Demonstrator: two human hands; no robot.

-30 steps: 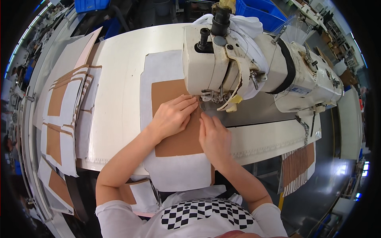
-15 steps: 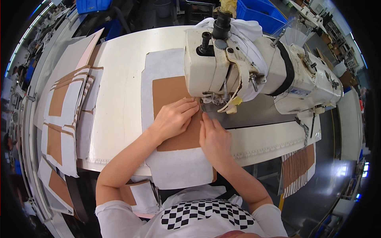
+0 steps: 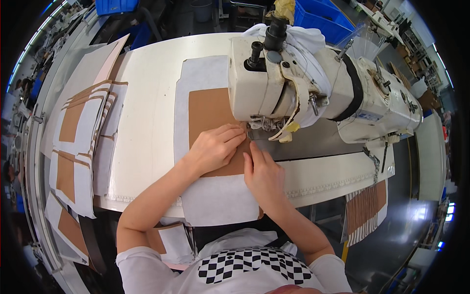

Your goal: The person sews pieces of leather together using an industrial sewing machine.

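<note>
A flat brown leather-like panel (image 3: 208, 110) with a white backing sheet (image 3: 215, 201) lies on the sewing table beside the sewing machine head (image 3: 257, 83). On the brown part rests my left hand (image 3: 215, 149), its fingers bent and held together, fingertips at the panel's right edge near the presser foot (image 3: 250, 125). Just nearer to me, my right hand (image 3: 265, 179) has its fingertips closed at that same edge, below the needle area. Both hands hide parts of the edge, and the needle's tip cannot be made out.
Stacked brown-and-white panels (image 3: 73, 127) lie at the left. More pieces (image 3: 171, 242) sit below the table's front edge. A bundle of striped brown-and-white pieces (image 3: 364, 213) hangs at the right. A ruler strip (image 3: 323, 185) runs along the front. A blue bin (image 3: 323, 19) stands behind.
The panel with its backing has slid a little away from me past the presser foot. My hands stay nearly in place, the right one shifted slightly.
</note>
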